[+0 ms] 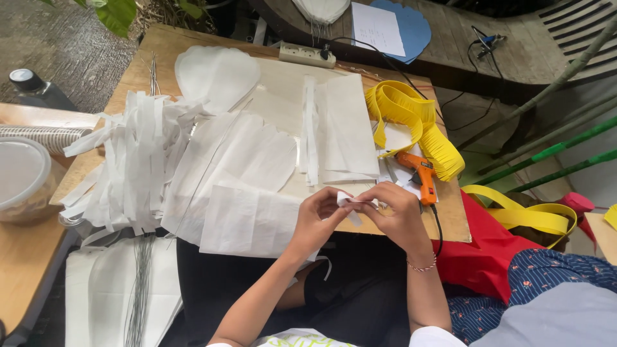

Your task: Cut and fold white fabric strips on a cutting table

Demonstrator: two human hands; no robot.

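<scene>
Inspecting the near edge of the wooden tabletop [451, 222], we find a small white paper strip [349, 200] pinched between both hands. Our left hand [319, 222] closes its fingers [334, 199] on the strip's left end; our right hand [395, 211] closes on its right end, so the strip spans the gap between the fingertips. An orange glue gun [421, 175] lies just beyond the right hand. A pile of white paper strips [132, 167] lies well to the left, folded yellow fringe [411, 115] farther back.
</scene>
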